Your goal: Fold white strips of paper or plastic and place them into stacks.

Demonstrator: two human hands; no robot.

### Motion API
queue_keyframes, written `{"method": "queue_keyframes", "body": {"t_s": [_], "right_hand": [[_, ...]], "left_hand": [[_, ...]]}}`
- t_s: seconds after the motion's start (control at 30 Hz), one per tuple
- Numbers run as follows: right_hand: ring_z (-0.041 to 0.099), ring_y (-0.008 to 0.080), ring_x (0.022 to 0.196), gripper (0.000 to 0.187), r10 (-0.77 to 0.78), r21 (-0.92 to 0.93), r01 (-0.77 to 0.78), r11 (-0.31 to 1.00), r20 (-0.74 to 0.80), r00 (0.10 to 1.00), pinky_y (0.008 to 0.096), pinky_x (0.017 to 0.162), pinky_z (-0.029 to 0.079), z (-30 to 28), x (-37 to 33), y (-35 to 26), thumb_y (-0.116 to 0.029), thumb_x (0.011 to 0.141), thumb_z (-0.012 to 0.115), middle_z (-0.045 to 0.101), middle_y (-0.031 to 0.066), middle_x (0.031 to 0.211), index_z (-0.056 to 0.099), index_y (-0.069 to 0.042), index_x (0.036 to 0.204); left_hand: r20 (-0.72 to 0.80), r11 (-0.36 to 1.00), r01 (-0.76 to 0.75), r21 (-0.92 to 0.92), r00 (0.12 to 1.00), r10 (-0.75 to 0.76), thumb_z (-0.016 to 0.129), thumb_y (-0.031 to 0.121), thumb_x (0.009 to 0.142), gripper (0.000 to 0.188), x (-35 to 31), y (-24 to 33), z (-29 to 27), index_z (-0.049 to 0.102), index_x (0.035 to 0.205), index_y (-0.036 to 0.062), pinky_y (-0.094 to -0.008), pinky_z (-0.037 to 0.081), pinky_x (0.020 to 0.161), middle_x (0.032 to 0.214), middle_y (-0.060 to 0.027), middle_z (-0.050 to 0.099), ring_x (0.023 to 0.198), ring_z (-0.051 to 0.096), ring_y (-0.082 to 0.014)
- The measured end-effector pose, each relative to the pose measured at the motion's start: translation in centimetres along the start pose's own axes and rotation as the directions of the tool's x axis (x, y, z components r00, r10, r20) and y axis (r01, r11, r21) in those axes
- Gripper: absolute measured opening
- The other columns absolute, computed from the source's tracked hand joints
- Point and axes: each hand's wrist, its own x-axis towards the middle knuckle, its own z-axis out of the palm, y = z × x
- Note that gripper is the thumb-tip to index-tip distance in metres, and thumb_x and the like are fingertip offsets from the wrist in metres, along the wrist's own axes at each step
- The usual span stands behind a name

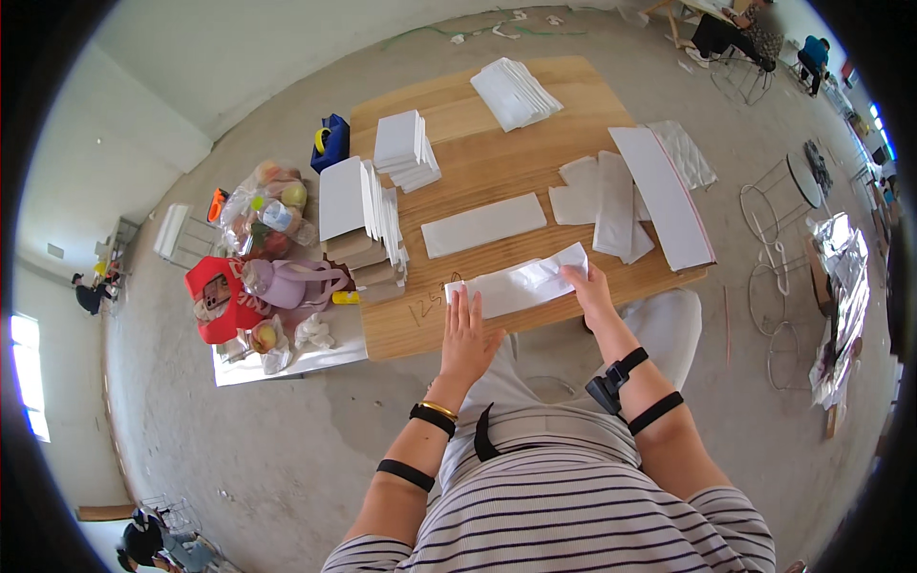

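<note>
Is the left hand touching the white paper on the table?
Touching. The head view shows the left hand lying flat with its fingertips on the near edge of the white paper, no gap between them.

Bare grey concrete floor [287, 449], stained, cracked. Pale plain wall [191, 57] at left and top. Bright window [27, 372] at far left. Wooden table [497, 162] mid-room. Wire stool frames [778, 286] at right. Daylight even.

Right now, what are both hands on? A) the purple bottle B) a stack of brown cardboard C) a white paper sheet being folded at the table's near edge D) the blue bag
C: the left hand presses flat on the white paper sheet while the right hand pinches its folded right end on the wooden table.
</note>
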Motion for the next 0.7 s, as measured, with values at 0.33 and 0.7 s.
{"method": "queue_keyframes", "body": {"t_s": [0.33,0.7], "right_hand": [[0.060,0.0116,0.084,0.030,0.136,0.052,-0.132,0.990,-0.083,0.987,0.0280,0.073,0.045,-2.0,1.1,1.0,-0.026,0.089,0.070,0.068,0.0027,0.099,0.067,-0.006,0.111],[0.065,0.0128,0.083,0.026,0.117,-0.071,-0.130,0.989,-0.157,0.981,0.0292,0.067,0.051,-3.4,2.0,2.1,-0.020,0.091,0.066,0.069,0.0049,0.097,0.065,-0.004,0.111]], "left_hand": [[0.046,0.994,-0.030,0.106,0.999,0.025,0.056,0.046,0.095,0.084,0.6,-0.2,0.9,0.017,0.155,0.0018,-0.0517,0.013,0.120,0.159,-0.0302,0.009,0.148,0.010,-0.0463],[0.088,0.989,-0.046,0.141,0.996,0.033,0.051,0.050,0.096,0.081,0.9,-0.8,1.8,0.016,0.157,0.0112,-0.0512,0.011,0.121,0.159,-0.0300,0.007,0.148,0.009,-0.0455]]}}
